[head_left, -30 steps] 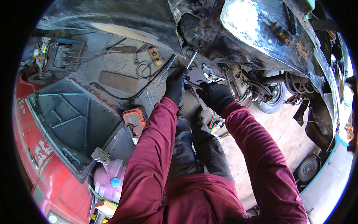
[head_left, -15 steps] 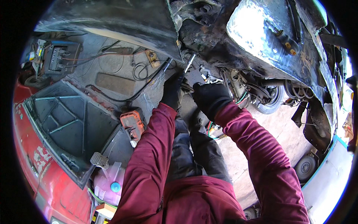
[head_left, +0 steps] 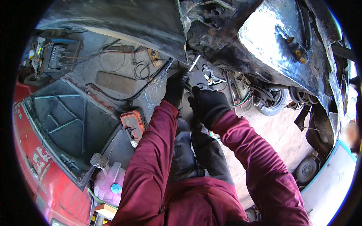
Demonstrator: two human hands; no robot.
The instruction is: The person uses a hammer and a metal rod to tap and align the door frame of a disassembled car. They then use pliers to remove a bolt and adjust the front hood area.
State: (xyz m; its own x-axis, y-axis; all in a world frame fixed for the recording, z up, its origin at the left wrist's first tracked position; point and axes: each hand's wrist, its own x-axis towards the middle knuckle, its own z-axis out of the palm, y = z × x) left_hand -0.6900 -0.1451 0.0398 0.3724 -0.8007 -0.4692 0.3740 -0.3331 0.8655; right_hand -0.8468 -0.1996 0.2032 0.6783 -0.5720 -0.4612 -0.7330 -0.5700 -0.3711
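Note:
In a black glove, my left hand [head_left: 175, 89] is closed around the lower end of a shiny silver metal rod [head_left: 194, 63]. The rod tilts up toward the dark underside of a vehicle body [head_left: 211, 41]. My right hand [head_left: 209, 106], also gloved in black, is closed just right of the left one and a little nearer to me. Whatever its fingers may hold is hidden by the glove. Beyond the hands, a dark flat plate [head_left: 197, 78] and several silver metal pieces [head_left: 213, 80] lie on the floor.
A black body panel [head_left: 113, 22] hangs over the far left. On the left are cables [head_left: 141, 71], an orange toolbox [head_left: 132, 122] and a loose dark panel [head_left: 64, 124] against a red car [head_left: 30, 150]. At right stand a wheel [head_left: 277, 101] and, at the edge, a person [head_left: 350, 135].
My right hand has drawn slightly toward me and to the left. My left hand has barely moved. The vehicle body has shifted right in the view, and a person has appeared at the right edge.

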